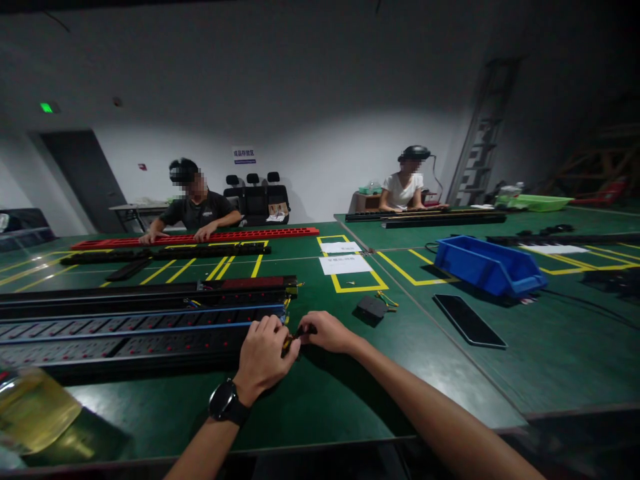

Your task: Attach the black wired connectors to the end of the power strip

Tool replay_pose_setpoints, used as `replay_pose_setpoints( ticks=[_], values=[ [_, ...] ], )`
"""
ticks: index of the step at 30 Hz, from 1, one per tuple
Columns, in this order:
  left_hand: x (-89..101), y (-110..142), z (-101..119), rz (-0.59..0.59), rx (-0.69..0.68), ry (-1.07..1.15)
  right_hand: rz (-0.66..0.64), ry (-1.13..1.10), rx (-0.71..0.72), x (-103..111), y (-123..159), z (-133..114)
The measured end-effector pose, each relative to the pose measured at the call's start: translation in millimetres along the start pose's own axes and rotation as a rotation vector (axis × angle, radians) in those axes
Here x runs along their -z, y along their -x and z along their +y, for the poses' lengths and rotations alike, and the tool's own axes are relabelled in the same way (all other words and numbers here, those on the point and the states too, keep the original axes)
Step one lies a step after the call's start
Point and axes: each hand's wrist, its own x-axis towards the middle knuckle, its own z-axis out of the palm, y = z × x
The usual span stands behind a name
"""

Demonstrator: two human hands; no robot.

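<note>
My left hand (266,353), with a watch on the wrist, is closed around the right-hand end of the nearest long black strip (165,345), which carries a row of grey segments with red dots. Yellow wiring shows between its thumb and fingers. My right hand (327,332) pinches a small dark piece (309,329) right at that end; its exact kind is hidden by the fingers. Behind lies a second similar strip with a blue edge (140,327). A small black box (371,308) with yellow-green wires rests to the right of my hands.
A phone (469,321) and a blue bin (487,268) lie to the right. White paper sheets (345,265) sit inside yellow tape marks. A bottle of yellowish liquid (37,410) stands at the near left. Across the green table, two people (200,212) work at long strips.
</note>
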Motion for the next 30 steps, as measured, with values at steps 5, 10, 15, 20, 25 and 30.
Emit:
replay_pose_setpoints(
  ticks=[5,10,15,20,25,30],
  values=[
    [-4.5,1.2,-0.4,0.006,-0.002,-0.035,0.059,0.095,-0.005,-7.1,-0.7,-5.9],
    [-7.0,1.0,-1.3,-0.005,0.004,-0.044,0.065,0.074,0.002,-8.0,0.6,-8.9],
    [-8.4,1.2,-0.5,0.020,0.021,-0.054,0.053,0.048,-0.004,-8.1,1.5,-9.3],
    [-6.1,0.3,1.6,0.000,0.026,-0.079,0.059,0.064,0.003,-8.0,1.9,-9.9],
    [-5.7,-0.4,1.3,0.010,0.006,-0.083,0.045,0.068,0.007,-8.2,1.3,-9.0],
    [-7.3,-0.2,-2.1,0.004,-0.055,-0.089,0.026,0.096,0.002,-7.5,0.4,-7.6]
  ],
)
